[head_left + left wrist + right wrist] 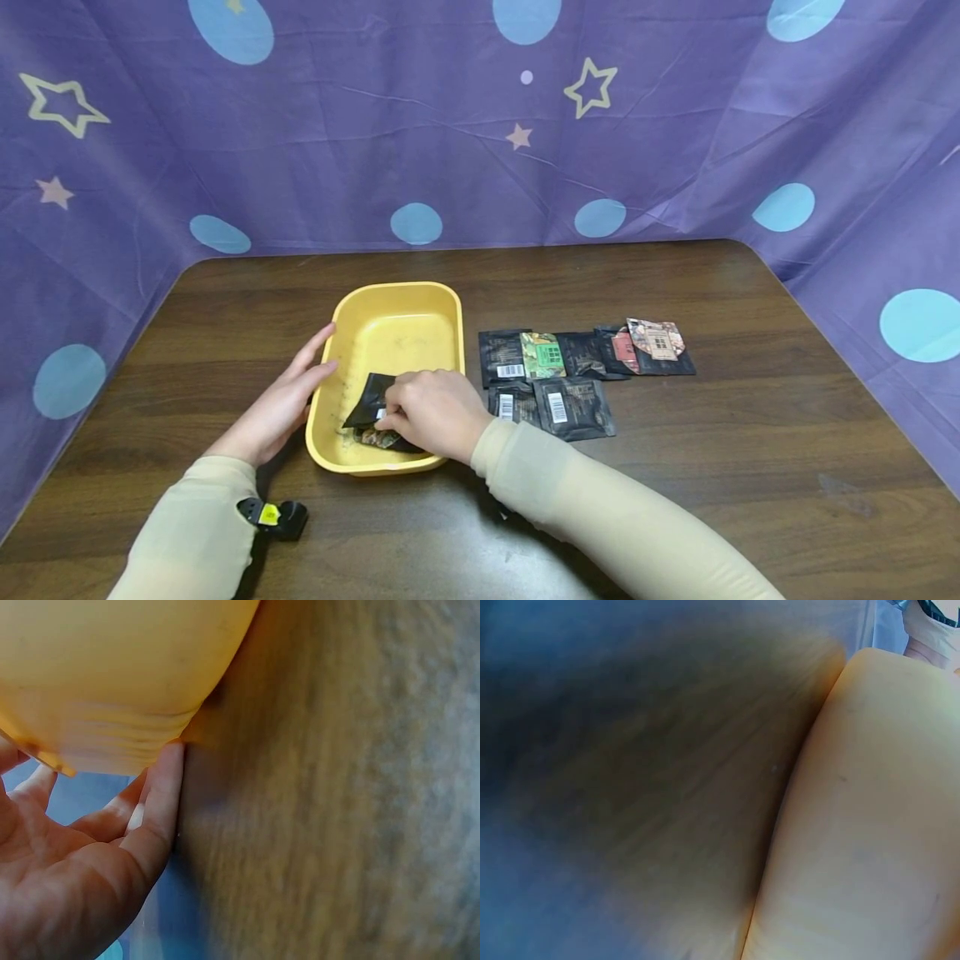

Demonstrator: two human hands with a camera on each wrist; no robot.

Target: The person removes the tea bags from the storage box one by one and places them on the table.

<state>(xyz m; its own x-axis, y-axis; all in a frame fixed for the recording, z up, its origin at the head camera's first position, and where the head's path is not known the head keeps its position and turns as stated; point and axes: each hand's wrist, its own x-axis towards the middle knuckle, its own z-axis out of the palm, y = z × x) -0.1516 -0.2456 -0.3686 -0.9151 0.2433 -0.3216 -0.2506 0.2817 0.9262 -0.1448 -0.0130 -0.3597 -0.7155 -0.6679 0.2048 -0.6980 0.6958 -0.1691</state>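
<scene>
A yellow plastic basin [372,289] stands on the table, left of the middle. My left hand [279,406] rests at its left side, fingers extended along the rim; in the left wrist view the fingertips [172,759] meet its outer wall. Reaching over the right rim, my right hand [437,410] pinches a black sachet [365,402] inside the basin. Beneath that one, another sachet with a patterned front [380,437] lies partly hidden. The right wrist view shows the basin's outer wall [870,795] but not the hand.
Several flat sachets lie in two rows right of the basin, among them a green-labelled one [543,356], a tan-labelled one [660,343] and a black barcoded one [573,408]. A purple curtain [465,175] hangs behind the wooden table [720,475].
</scene>
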